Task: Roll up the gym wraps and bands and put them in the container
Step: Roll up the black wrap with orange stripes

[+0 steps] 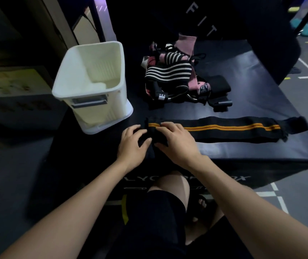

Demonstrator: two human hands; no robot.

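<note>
A long black wrap with an orange stripe (229,128) lies flat across the black padded box (261,86), running from the centre to the right. Its left end is bunched between my hands. My left hand (133,142) and my right hand (175,140) both grip that end, fingers curled over the fabric. A white plastic container (93,86) stands at the left of the box, and I see nothing inside it. Behind the wrap lies a tangled pile of black-and-white striped, pink and black wraps and bands (177,77).
The padded box ends in a front edge close to my knees (170,186). A dark post and a panel with light lettering stand behind the pile. Grey gym floor with white lines lies to the right. Boxes sit in the dark at the far left.
</note>
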